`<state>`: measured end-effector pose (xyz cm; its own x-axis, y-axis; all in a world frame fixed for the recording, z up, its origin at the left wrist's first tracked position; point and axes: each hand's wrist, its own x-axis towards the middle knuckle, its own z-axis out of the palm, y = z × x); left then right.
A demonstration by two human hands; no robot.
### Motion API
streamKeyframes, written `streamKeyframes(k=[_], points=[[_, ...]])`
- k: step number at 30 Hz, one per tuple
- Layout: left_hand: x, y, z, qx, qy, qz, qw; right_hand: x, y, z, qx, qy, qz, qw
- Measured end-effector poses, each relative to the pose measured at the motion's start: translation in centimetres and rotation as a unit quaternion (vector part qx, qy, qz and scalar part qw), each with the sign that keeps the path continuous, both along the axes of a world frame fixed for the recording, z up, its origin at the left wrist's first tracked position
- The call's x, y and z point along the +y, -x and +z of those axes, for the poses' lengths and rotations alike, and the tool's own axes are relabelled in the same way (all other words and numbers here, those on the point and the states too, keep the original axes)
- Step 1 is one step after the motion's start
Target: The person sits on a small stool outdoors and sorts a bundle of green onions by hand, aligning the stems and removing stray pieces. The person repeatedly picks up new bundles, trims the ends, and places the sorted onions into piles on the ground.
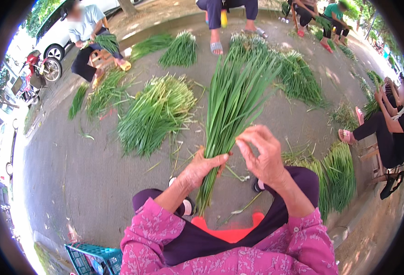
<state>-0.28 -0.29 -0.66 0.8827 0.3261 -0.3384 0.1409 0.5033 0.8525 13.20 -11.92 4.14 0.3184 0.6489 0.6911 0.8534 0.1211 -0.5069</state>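
Note:
My left hand [205, 165] is closed around the lower part of a bunch of long green garlic chives [227, 103]. The leaf tips fan out away from me, and the thin stem ends point down towards my lap. Just right of the bunch, my right hand [262, 154] is raised with thumb and forefinger brought together in a pinch. Its fingertips are close to the leaves; whether they hold a thin piece is too small to tell. Beneath my hands, a red plastic stool edge [229, 233] shows between my knees.
Heaps of chives lie on the pavement: a large pile [159, 113] ahead left, another pile [298, 77] ahead right, and a bundle [341, 175] by my right knee. A teal plastic crate [95, 256] stands at lower left. Several seated people surround me, including a person [88, 31] handling chives.

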Motion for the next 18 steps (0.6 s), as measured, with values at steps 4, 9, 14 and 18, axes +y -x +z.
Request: streamKeyframes(k=[4, 9, 14, 18], points=[[-0.1, -0.1, -0.5, -0.003, -0.023, 0.01, 1.0, -1.2, 0.7, -1.7, 0.232, 0.141, 0.067, 0.96], [-0.6, -0.6, -1.0, -0.004, -0.017, 0.041, 0.999, -0.3, -0.1, -4.3, 0.421, 0.247, 0.023, 0.873], [-0.8, -0.7, -0.6, -0.013, -0.003, 0.034, 0.999, 0.8, -0.8, -3.7, 0.582, 0.204, 0.023, 0.787], [-1.0, -0.7, -1.1, -0.011, 0.002, -0.008, 1.0, 1.3, -1.1, -4.4, 0.652, 0.168, 0.108, 0.731]])
